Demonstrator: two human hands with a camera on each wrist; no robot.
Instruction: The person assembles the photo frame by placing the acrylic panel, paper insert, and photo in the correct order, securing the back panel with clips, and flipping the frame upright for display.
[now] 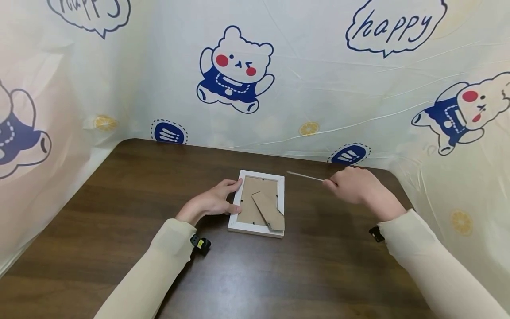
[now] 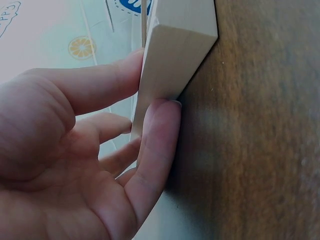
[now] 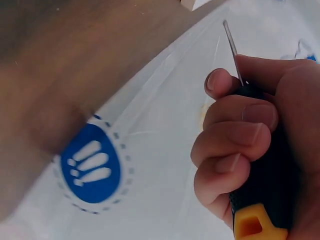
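A white picture frame (image 1: 255, 229) lies on the table with its back up, showing a brown backing board (image 1: 248, 212) and a stand flap (image 1: 272, 213). Small dark tabs sit along the board's edges. My left hand (image 1: 211, 200) grips the frame's left side, thumb on the border; in the left wrist view the fingers press the pale frame edge (image 2: 175, 57). To the right, my right hand (image 1: 356, 186) holds a screwdriver (image 1: 304, 176) above the table, its thin shaft pointing left, apart from the frame. The black and yellow handle (image 3: 270, 175) lies within curled fingers.
The dark wooden table (image 1: 311, 274) has rounded far corners. A printed plastic sheet (image 1: 303, 88) with bears and lettering hangs behind it and along both sides. Black straps with small devices (image 1: 200, 243) sit at both wrists.
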